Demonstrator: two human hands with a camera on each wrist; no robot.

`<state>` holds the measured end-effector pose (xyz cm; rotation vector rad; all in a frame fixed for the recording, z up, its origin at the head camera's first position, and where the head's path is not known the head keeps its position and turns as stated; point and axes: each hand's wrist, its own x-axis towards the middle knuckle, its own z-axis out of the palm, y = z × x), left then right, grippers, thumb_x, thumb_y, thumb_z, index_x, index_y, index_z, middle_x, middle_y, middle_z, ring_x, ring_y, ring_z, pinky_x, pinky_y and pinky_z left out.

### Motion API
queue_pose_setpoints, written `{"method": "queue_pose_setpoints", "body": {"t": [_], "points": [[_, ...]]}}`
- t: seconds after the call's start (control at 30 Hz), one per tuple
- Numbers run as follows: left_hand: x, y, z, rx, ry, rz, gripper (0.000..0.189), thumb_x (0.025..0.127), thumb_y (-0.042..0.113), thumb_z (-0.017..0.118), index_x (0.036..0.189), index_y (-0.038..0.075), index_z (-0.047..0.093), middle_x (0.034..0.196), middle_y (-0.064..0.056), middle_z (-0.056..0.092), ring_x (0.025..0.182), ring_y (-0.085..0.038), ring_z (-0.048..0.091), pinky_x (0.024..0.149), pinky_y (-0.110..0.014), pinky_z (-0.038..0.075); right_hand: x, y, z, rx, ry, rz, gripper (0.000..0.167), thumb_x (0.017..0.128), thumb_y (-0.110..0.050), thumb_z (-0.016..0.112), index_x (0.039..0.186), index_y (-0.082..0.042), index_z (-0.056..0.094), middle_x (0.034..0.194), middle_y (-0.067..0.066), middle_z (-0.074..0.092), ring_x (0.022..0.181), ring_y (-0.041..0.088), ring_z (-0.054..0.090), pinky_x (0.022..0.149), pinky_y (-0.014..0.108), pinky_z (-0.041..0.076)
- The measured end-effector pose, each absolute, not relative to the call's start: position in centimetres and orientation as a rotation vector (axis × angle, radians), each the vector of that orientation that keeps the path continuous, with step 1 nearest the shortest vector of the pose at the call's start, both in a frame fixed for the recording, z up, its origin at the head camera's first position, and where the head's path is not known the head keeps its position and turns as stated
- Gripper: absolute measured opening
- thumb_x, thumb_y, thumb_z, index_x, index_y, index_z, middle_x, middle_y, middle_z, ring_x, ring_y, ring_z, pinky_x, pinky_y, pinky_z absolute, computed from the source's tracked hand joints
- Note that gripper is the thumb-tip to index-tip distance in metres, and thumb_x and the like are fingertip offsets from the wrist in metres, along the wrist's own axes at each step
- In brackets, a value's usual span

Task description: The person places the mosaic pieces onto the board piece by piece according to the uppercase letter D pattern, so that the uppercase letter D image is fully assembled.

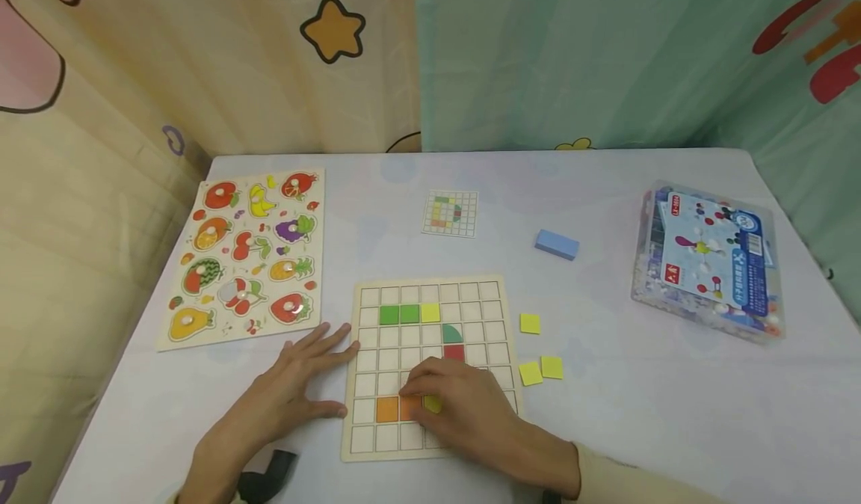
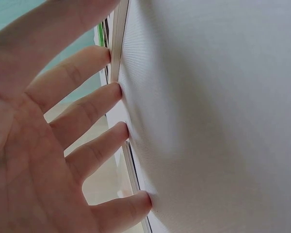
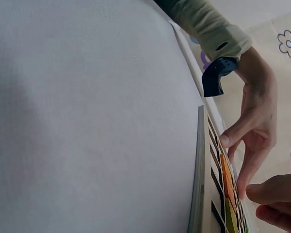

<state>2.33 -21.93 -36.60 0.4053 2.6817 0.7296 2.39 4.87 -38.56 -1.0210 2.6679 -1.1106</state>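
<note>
A pale grid board [image 1: 363, 440] lies in front of me. My left hand [image 1: 289, 384] is spread along its left side, fingertips by the edge. My right hand [image 1: 464, 407] is over the lower part, index finger and thumb curled at opposite sides of an orange tile [image 1: 407, 408]. Another orange tile [image 1: 387, 409] sits left of it, and a partly covered yellow tile [image 1: 434, 401] right of it. Higher up are green tiles [image 1: 389, 315], a yellow tile [image 1: 430, 312], a green rounded piece [image 1: 452, 334] and a red piece [image 1: 454, 353]. The right hand hides some cells.
Several loose yellow tiles [image 1: 531, 373] lie right of the board. Beyond it are a small pattern card [image 1: 450, 213] and a blue block [image 1: 557, 244]. A fruit puzzle [image 1: 245, 257] is at the left, a clear plastic box [image 1: 709, 261] at the right.
</note>
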Motion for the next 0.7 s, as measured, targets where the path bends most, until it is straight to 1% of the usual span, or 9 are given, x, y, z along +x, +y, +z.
{"method": "queue_pose_setpoints", "body": {"t": [0.17, 0.43, 0.53, 0.7], "points": [[2.3, -21.9, -36.6, 0.400, 2.680, 0.733, 0.084, 0.063, 0.027, 0.091, 0.140, 0.017, 0.057, 0.155, -0.003, 0.038, 0.146, -0.035, 0.023, 0.111, -0.070, 0.013, 2.2, 6.3, -38.7, -0.987, 2.704, -1.146, 0.018, 0.077, -0.013, 0.083, 0.093, -0.019, 0.078, 0.097, -0.016, 0.067, 0.092, 0.000, 0.062, 0.075, 0.017, 0.053], [2.4, -21.9, -36.8, 0.391, 2.674, 0.748, 0.085, 0.062, 0.029, 0.091, 0.139, 0.017, 0.057, 0.155, -0.003, 0.039, 0.146, -0.036, 0.023, 0.111, -0.071, 0.013, 2.5, 8.9, -39.4, -0.987, 2.756, -1.255, 0.023, 0.074, -0.006, 0.082, 0.093, -0.018, 0.078, 0.096, -0.016, 0.067, 0.092, 0.003, 0.064, 0.079, 0.021, 0.055], [2.4, -21.9, -36.8, 0.393, 2.675, 0.755, 0.086, 0.063, 0.028, 0.091, 0.140, 0.017, 0.057, 0.155, -0.003, 0.038, 0.147, -0.035, 0.023, 0.111, -0.070, 0.013, 2.5, 10.3, -39.5, -0.948, 2.782, -1.298, 0.026, 0.073, -0.003, 0.083, 0.093, -0.018, 0.077, 0.098, -0.016, 0.067, 0.091, 0.003, 0.064, 0.078, 0.021, 0.055], [2.4, -22.0, -36.8, 0.403, 2.672, 0.763, 0.086, 0.063, 0.030, 0.091, 0.141, 0.018, 0.056, 0.155, -0.003, 0.038, 0.146, -0.036, 0.023, 0.110, -0.071, 0.014, 2.6, 12.7, -39.3, -0.805, 2.846, -1.292, 0.032, 0.069, -0.001, 0.086, 0.094, -0.020, 0.077, 0.099, -0.018, 0.066, 0.091, 0.004, 0.064, 0.073, 0.023, 0.056]]}}
